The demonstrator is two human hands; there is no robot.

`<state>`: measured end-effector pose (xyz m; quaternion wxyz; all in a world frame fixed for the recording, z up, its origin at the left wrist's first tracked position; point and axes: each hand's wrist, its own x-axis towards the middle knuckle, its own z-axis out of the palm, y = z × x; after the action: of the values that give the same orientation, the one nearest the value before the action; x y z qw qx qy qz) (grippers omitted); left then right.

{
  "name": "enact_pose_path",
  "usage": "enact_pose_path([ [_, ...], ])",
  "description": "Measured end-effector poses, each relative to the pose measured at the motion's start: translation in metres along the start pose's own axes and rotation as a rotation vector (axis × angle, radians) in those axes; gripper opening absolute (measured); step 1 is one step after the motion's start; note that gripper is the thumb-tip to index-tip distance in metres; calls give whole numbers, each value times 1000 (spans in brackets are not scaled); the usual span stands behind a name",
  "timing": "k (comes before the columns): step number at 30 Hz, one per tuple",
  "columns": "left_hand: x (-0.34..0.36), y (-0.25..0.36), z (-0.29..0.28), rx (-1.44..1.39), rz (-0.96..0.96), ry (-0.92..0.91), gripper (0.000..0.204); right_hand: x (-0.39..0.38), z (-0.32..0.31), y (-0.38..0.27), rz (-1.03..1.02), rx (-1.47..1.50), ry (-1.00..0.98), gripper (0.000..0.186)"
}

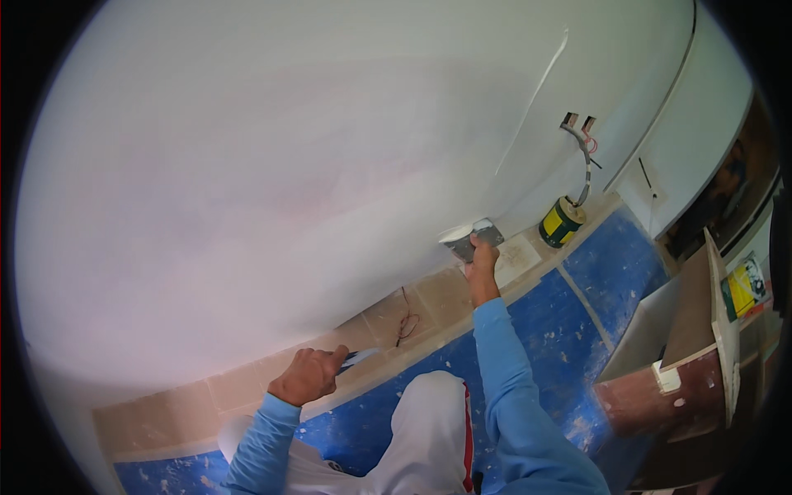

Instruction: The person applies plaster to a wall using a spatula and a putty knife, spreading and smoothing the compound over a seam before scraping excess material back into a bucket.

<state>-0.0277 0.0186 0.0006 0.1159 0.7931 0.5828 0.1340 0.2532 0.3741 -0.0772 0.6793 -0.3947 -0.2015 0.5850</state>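
Head view: the left hand [309, 375] is closed in a fist round the dark handle of a small scraper [351, 360], its pale blade pointing right over the brown floor tiles [445, 299]; the right hand [483, 262], reaching farther out, grips a flat grey metal blade [462, 247] low by the white wall [280, 173], thumb laid on its face; white paste [459, 233] sits along the blade's far edge (whether that edge touches the wall, I cannot tell). Thin reddish wires [407, 324] lie on the tiles between the two hands; to the right of the right hand stands a green and yellow can [563, 221], with a grey cable [586, 169] running down to it from two small openings [579, 122] in the wall; a pale streak [536, 95] marks the wall to their left. A blue sheet [540, 330], spotted with white, covers the floor on the near side of the tiles; a brown wooden box [660, 398] stands on the right, with a second can [744, 287] beyond it.
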Motion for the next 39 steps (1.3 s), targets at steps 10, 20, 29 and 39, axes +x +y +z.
enact_pose_path([
  [10,-1,5,-2,-47,58,-9,34,-20,91,-136,-84,-190,-84,32],
  [20,-5,15,-14,-94,129,-10,31,-35,175,-259,-218,-189,-175,39],
  [29,-13,18,-19,-54,107,-44,32,-54,246,-340,-377,-269,-204,39],
  [39,-16,19,-13,-53,160,-35,35,-69,299,-404,-575,-299,-229,43],
])
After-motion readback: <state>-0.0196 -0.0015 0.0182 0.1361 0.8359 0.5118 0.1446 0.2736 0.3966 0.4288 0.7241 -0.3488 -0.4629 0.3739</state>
